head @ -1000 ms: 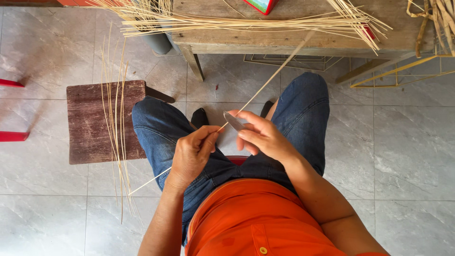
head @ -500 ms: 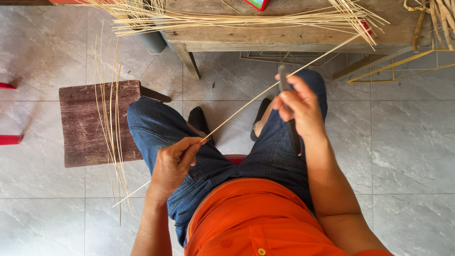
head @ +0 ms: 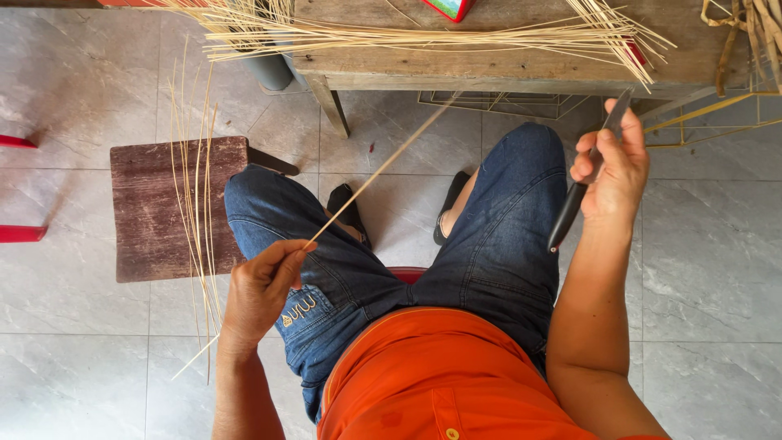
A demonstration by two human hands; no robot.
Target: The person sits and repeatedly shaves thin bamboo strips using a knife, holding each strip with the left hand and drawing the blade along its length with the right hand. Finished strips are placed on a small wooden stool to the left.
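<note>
Left hand [head: 259, 293] clamped on a thin strip [head: 383, 167], pinched between thumb and fingers above the left thigh so the long end slants up and away toward the bench [head: 505, 61] while the short tail pokes out behind the wrist toward the floor. Right hand [head: 612, 167] closed around a knife [head: 585, 175], dark handle low in the palm, blade tip up past the fingertips, well apart from the strip and out beyond the right knee; likely held off to that side to keep the edge away from leg and strip alike. Just left of the left hand, a dark wooden stool [head: 147, 208] with a loose sheaf of strips [head: 195, 187] draped over its near edge, within easy reach. Far ahead of both hands, a spread bundle [head: 423, 33] lying flat across the bench top, ends fanning past its right side. Beyond the right hand, a yellow wire frame [head: 709, 122] under the bench. Grey tile floor [head: 717, 269] below; whether the strip's far end touches the bench cannot be told.
</note>
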